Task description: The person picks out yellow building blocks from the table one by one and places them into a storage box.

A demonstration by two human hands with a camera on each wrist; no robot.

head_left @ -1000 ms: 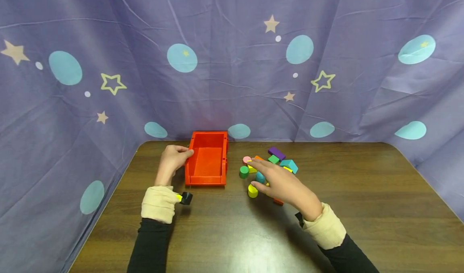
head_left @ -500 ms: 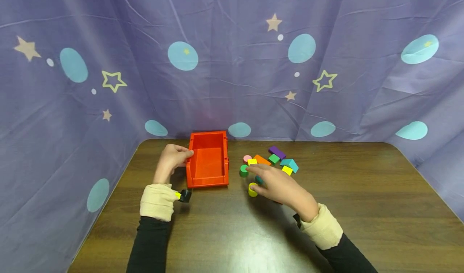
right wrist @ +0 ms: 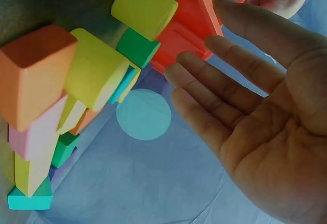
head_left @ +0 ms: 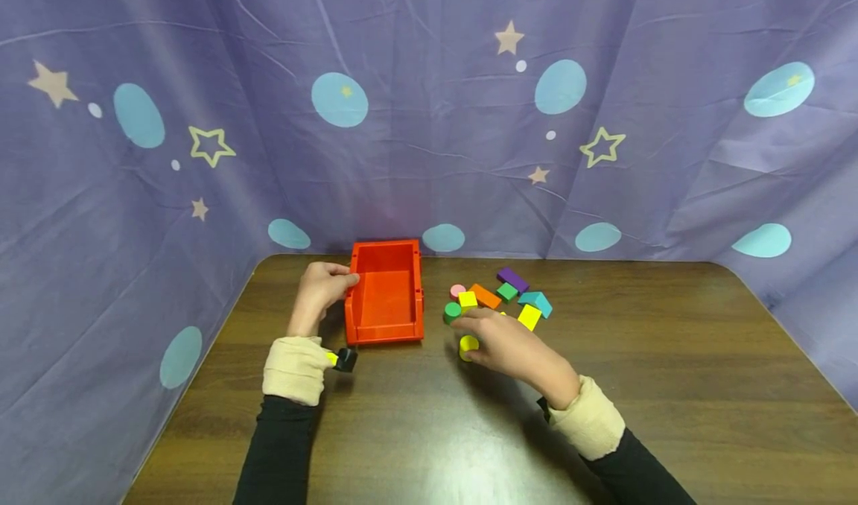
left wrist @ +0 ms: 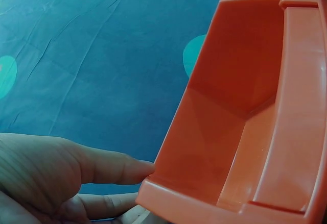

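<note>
With thumb and fingers, my left hand (head_left: 320, 293) pinches the left wall of a red plastic bin (head_left: 385, 300); the left wrist view shows the thumb against the bin's edge (left wrist: 153, 180). To the right, my right hand (head_left: 515, 345) hovers over scattered toy blocks, palm down. In the right wrist view its fingers (right wrist: 204, 114) are extended and nothing lies in the palm. Nearest to its fingertips in the head view are a yellow cylinder (head_left: 468, 349) and a green cylinder (head_left: 452, 312). Other blocks are hidden under this hand, among them an orange block (right wrist: 48, 76) and a pink block (right wrist: 37, 127).
Behind the right hand lie a yellow block (head_left: 467, 301), an orange block (head_left: 485, 296), a pink cylinder (head_left: 457, 291), a purple block (head_left: 512, 279), a green block (head_left: 507, 292) and a blue triangular block (head_left: 536, 303). A patterned curtain (head_left: 429, 118) hangs behind the wooden table (head_left: 670, 341).
My right hand has sunk a little lower over the blocks and shifted slightly, its fingers drawing nearer the yellow cylinder. The left hand keeps its hold on the bin.
</note>
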